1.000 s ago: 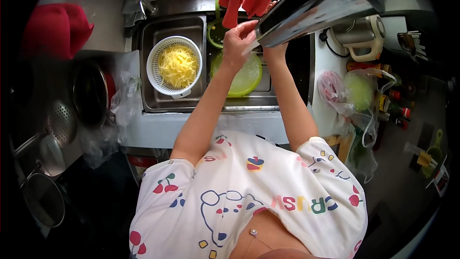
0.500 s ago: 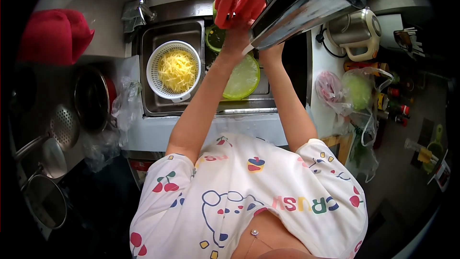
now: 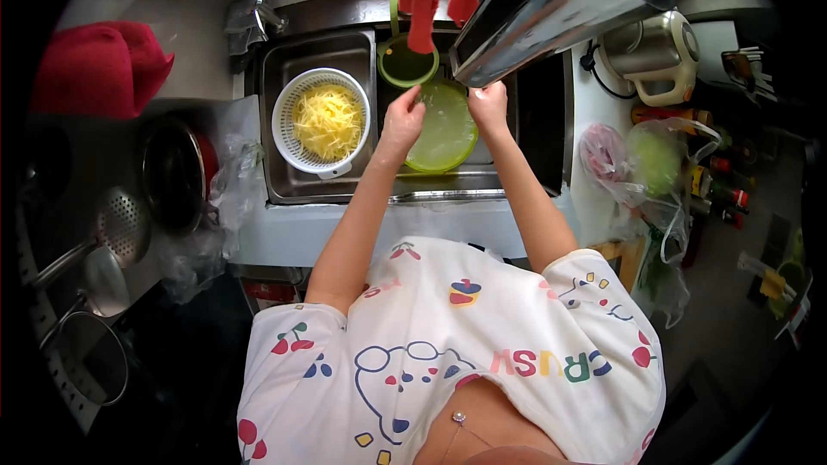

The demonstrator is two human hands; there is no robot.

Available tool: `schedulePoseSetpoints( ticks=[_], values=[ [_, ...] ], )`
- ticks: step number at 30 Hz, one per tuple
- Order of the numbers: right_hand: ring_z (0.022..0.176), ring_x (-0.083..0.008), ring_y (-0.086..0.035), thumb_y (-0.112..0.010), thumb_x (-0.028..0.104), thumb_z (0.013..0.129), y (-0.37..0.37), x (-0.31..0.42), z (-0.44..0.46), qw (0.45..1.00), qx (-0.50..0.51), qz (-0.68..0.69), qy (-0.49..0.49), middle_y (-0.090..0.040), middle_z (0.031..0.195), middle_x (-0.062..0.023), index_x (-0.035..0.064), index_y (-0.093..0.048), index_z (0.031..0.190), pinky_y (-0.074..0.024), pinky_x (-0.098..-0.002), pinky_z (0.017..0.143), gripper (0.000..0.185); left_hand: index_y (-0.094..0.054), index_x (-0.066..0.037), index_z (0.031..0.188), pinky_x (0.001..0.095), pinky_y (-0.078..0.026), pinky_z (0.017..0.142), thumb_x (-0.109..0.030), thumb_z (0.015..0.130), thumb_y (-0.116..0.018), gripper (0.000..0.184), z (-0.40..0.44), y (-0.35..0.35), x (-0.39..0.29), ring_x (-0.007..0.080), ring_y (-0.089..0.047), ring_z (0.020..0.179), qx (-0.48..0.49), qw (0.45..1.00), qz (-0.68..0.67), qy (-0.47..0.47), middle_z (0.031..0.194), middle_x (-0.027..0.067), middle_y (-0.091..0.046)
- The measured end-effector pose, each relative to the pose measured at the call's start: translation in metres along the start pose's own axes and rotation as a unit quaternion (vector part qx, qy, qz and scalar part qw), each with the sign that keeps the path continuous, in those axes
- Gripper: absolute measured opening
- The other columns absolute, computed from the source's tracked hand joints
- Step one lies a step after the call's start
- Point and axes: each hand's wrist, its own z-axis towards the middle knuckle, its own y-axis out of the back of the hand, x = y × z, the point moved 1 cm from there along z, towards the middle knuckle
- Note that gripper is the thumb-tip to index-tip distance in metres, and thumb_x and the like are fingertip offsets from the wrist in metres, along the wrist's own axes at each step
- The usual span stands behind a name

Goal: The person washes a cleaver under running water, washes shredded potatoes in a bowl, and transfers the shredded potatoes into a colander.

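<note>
Over the sink, my left hand has its fingers curled together at the left edge of a green bowl of cloudy water. My right hand is closed at the bowl's right edge, partly under a shiny dark appliance; what its fingers grip, if anything, is hidden. Behind the bowl stands a smaller green container. Red cloths hang above it. A white colander with pale yellow shreds sits in the left basin.
The faucet is at the back left. A steel kettle and plastic bags with produce lie on the right counter. Ladles and a strainer hang at the left, near a dark pan. A red cloth hangs upper left.
Both hands have come down and toward me from the red cloths. My left hand has left the cloths and is now beside the bowl. The cloths hang apart again.
</note>
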Motion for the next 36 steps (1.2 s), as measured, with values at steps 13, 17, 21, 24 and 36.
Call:
schedulePoseSetpoints(
  ticks=[13, 17, 21, 24, 36],
  values=[
    [0.110, -0.0341, -0.059, -0.060, 0.014, 0.081, -0.010, -0.147, -0.010, 0.971, 0.106, -0.184, -0.109, -0.063, 0.116, -0.0170, 0.0107, -0.056, 0.124, -0.0458, -0.0383, 0.093, 0.044, -0.023, -0.004, 0.147, 0.0405, -0.032, 0.108, -0.013, 0.082, -0.054, 0.073, -0.013, 0.005, 0.079, 0.0405, -0.038, 0.127, -0.133, 0.943, 0.216, 0.213, 0.138, 0.0275, -0.037],
    [0.107, -0.0364, -0.060, -0.055, 0.011, 0.078, -0.007, -0.146, -0.017, 0.976, 0.075, -0.174, -0.109, -0.064, 0.111, -0.0204, 0.0079, -0.060, 0.119, -0.0463, -0.0396, 0.093, 0.041, -0.032, -0.005, 0.144, 0.0412, -0.033, 0.107, -0.012, 0.081, -0.053, 0.066, -0.015, 0.007, 0.079, 0.0404, -0.041, 0.125, -0.146, 0.943, 0.218, 0.203, 0.134, 0.0268, -0.042],
    [0.106, -0.0383, -0.060, -0.054, 0.010, 0.077, 0.006, -0.137, -0.022, 0.974, 0.092, -0.178, -0.103, -0.064, 0.108, -0.0230, 0.0057, -0.062, 0.116, -0.0466, -0.0408, 0.093, 0.040, -0.039, -0.004, 0.140, 0.0416, -0.035, 0.105, -0.013, 0.081, -0.053, 0.061, -0.019, 0.007, 0.089, 0.0398, -0.043, 0.123, -0.145, 0.945, 0.207, 0.207, 0.130, 0.0257, -0.047],
    [0.105, -0.0381, -0.060, -0.054, 0.011, 0.077, 0.016, -0.128, -0.026, 0.973, 0.102, -0.181, -0.096, -0.065, 0.108, -0.0224, 0.0058, -0.063, 0.114, -0.0472, -0.0409, 0.091, 0.038, -0.042, -0.005, 0.138, 0.0416, -0.036, 0.104, -0.014, 0.082, -0.053, 0.058, -0.023, 0.006, 0.090, 0.0388, -0.045, 0.122, -0.141, 0.948, 0.195, 0.207, 0.128, 0.0254, -0.049],
    [0.099, -0.0387, -0.062, -0.055, 0.010, 0.075, 0.040, -0.128, -0.030, 0.961, 0.116, -0.231, -0.099, -0.066, 0.101, -0.0222, 0.0063, -0.066, 0.107, -0.0491, -0.0423, 0.087, 0.034, -0.053, -0.010, 0.131, 0.0417, -0.040, 0.102, -0.015, 0.083, -0.053, 0.049, -0.027, 0.006, 0.101, 0.0363, -0.050, 0.118, -0.093, 0.946, 0.257, 0.176, 0.126, 0.0213, -0.054]
  ],
)
